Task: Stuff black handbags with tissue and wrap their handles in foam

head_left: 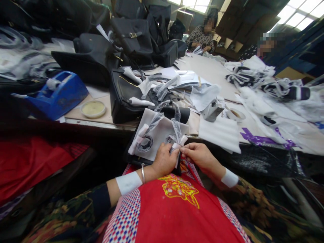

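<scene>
At the tabletop edge (101,125), left hand (163,157) and right hand (201,157) pinch wrap (175,146) on a bag (136,160) — wrapping, seemingly; next calls for snug pressing.

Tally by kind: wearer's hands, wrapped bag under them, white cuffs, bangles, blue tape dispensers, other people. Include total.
Wearer's hands: 2 (left hand, right hand)
Wrapped bag: 1
White cuffs: 2
Bangle: 1
Blue tape dispenser: 1
Other people: 2
Total: 9
</scene>
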`<state>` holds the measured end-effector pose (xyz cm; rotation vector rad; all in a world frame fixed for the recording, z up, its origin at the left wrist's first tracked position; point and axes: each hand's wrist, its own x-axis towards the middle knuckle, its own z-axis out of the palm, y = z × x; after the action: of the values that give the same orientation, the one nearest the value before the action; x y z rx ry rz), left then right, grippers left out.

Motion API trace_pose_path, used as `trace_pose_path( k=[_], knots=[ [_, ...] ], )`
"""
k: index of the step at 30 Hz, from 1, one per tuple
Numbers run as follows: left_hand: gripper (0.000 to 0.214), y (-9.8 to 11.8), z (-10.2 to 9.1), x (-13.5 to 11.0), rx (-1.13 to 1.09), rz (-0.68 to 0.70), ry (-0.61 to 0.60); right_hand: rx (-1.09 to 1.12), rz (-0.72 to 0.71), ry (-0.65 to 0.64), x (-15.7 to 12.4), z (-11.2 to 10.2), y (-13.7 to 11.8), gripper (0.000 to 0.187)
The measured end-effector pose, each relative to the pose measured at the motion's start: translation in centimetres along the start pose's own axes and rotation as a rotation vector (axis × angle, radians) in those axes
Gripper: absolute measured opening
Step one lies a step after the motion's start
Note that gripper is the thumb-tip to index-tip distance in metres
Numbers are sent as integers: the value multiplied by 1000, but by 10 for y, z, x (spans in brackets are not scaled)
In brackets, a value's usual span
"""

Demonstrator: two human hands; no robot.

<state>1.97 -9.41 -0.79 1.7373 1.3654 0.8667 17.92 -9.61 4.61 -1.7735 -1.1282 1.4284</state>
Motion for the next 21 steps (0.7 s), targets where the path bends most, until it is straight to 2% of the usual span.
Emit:
trace_pose_path(
  k=[7, 14, 18, 21],
  knots=[
    [17, 1, 0, 0, -31, -6, -8, 144, 46, -27, -11, -1, 3, 34],
    [17, 1, -3, 2, -47, -38, -27, -116, -151, 151, -13, 10, 7, 22],
    [20, 1, -5, 3, -115, -110, -65, -119, -175, 145, -11, 15, 8, 22],
    [24, 2, -8, 2, -210, -165, -122, -35, -151, 104, -9, 17, 13, 22]
  ],
)
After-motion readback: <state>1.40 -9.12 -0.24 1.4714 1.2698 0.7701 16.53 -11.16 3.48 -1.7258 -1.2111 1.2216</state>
